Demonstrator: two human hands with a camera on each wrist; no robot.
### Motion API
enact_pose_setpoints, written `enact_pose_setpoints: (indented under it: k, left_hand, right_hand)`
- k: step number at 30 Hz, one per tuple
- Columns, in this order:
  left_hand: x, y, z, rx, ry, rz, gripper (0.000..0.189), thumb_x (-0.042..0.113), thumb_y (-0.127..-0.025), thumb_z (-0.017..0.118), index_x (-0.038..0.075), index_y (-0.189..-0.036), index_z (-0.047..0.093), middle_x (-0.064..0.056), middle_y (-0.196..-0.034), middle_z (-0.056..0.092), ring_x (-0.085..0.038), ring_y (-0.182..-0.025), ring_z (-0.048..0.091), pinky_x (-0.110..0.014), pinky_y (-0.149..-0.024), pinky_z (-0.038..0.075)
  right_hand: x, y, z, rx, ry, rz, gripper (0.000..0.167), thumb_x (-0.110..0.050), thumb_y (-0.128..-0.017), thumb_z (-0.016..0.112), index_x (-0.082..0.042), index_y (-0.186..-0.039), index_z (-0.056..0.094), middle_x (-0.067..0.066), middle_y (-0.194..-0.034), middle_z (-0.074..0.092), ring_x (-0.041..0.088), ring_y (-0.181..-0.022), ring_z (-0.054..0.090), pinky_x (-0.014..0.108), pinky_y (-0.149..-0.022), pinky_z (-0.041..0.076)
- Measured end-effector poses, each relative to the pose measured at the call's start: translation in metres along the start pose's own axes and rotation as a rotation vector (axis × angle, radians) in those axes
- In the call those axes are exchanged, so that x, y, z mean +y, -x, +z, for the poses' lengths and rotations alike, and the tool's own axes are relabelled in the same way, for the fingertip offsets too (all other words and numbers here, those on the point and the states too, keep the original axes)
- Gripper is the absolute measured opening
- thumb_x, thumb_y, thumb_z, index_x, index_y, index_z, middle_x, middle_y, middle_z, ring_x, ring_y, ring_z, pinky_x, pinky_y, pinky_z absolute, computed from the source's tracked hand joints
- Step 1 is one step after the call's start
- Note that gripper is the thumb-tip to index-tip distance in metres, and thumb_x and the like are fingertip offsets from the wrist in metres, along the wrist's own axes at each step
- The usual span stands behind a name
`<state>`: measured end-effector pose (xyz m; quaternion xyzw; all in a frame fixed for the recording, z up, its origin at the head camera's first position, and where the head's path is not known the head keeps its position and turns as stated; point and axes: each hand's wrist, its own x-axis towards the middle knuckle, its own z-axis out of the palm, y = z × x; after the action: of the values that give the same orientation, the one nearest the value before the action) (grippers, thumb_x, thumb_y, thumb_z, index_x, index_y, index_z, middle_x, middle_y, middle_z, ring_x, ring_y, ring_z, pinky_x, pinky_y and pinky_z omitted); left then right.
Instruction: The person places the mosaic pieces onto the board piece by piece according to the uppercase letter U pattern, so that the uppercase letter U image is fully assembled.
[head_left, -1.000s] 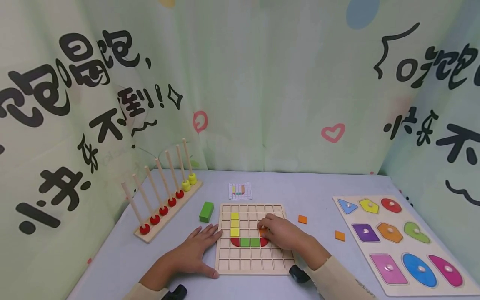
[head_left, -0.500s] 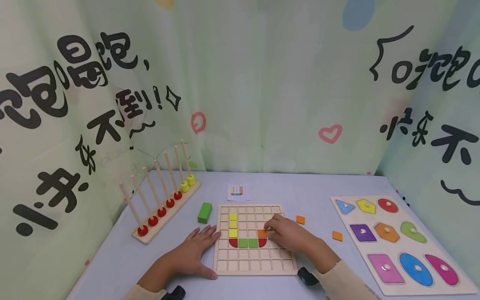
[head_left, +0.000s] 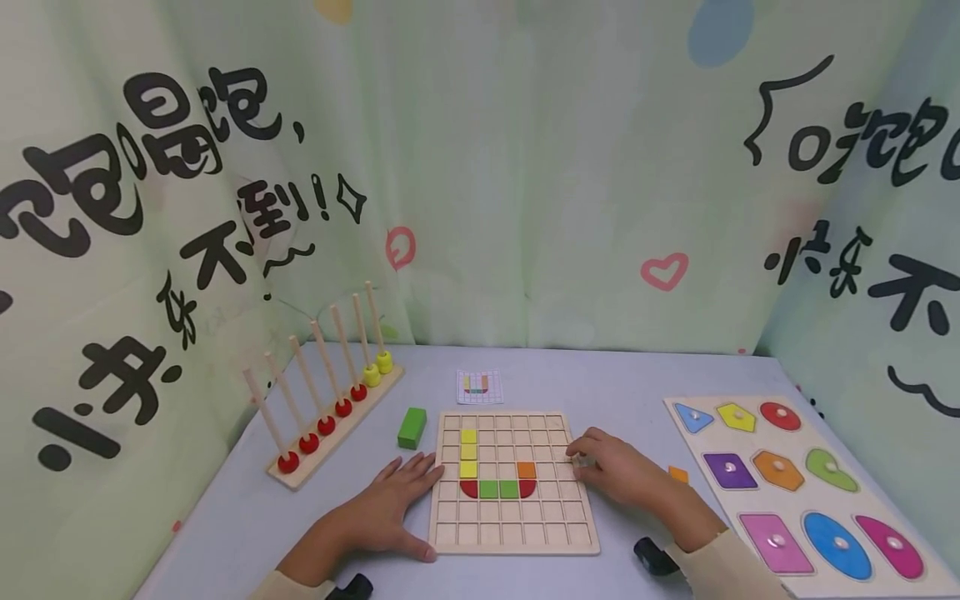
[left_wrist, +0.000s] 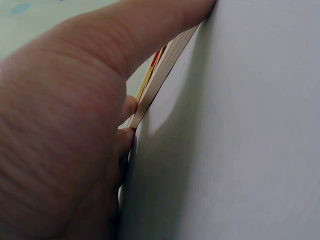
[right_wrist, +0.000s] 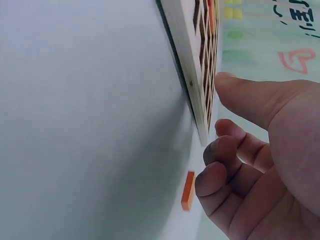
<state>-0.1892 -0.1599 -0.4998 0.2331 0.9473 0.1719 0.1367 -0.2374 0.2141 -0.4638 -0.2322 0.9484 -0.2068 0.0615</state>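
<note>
A wooden grid board point(head_left: 517, 533) lies flat on the table. Yellow tiles point(head_left: 468, 453), green tiles point(head_left: 498, 489), red rounded pieces point(head_left: 527, 488) and one orange tile point(head_left: 527, 471) sit in its squares, forming a U. Along the board's left edge rests my left hand point(head_left: 390, 510), fingers spread and thumb at the near corner. My right hand point(head_left: 618, 471) is over the right edge, fingers loosely bent and thumb apart, holding nothing. Near its fingertips in the right wrist view lies a loose orange tile point(right_wrist: 187, 191). Another orange tile point(head_left: 678, 474) is partly hidden by the right forearm.
Behind the board lies a small pattern card point(head_left: 480, 387). A green block point(head_left: 412, 427) stands left of it, beside a peg stand point(head_left: 352, 427) with red and yellow beads. At right is a knobbed shape puzzle point(head_left: 780, 501). Printed curtains enclose the table.
My right hand has let go of the orange tile on the board and moved right, past the board's edge. It now covers a loose orange tile in the head view. The left hand stays put.
</note>
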Motion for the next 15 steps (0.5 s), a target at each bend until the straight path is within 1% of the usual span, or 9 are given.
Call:
enact_pose_setpoints:
  k: [5,11,13,15]
  left_hand:
    - [0.0,-0.001,-0.001,-0.003,0.002,-0.005,0.117,0.081,-0.059,0.068,0.024,-0.154,0.03,0.002,-0.161,0.02,-0.02,-0.148,0.007,-0.053,-0.116,0.003]
    - [0.0,-0.001,-0.001,-0.003,0.015,-0.001,0.118,0.081,-0.058,0.068,0.024,-0.154,0.031,0.002,-0.161,0.02,-0.021,-0.148,0.007,-0.052,-0.116,0.003]
    - [-0.001,-0.001,0.0,-0.003,0.012,-0.001,0.118,0.082,-0.058,0.067,0.025,-0.154,0.03,0.003,-0.161,0.019,-0.02,-0.148,0.006,-0.052,-0.116,0.003]
    - [-0.002,-0.001,0.001,-0.001,0.009,0.003,0.118,0.083,-0.058,0.067,0.025,-0.154,0.03,0.003,-0.161,0.019,-0.02,-0.148,0.006,-0.052,-0.116,0.003]
  right_hand:
    - [0.012,0.004,-0.009,0.016,0.033,0.002,0.025,-0.014,-0.09,0.07,-0.011,-0.114,0.066,-0.005,-0.107,0.056,0.018,-0.102,0.057,0.044,-0.093,0.047]
    - [0.026,0.005,-0.013,0.015,0.07,0.072,0.027,-0.014,-0.088,0.073,-0.012,-0.114,0.067,-0.005,-0.104,0.056,0.016,-0.098,0.057,0.043,-0.093,0.048]
    - [0.029,0.005,-0.014,0.016,0.078,0.075,0.028,-0.014,-0.087,0.074,-0.01,-0.114,0.067,-0.004,-0.104,0.056,0.017,-0.098,0.058,0.044,-0.092,0.049]
    - [0.033,0.004,-0.016,0.022,0.084,0.097,0.03,-0.015,-0.086,0.075,-0.011,-0.115,0.067,-0.002,-0.106,0.056,0.019,-0.098,0.058,0.045,-0.093,0.048]
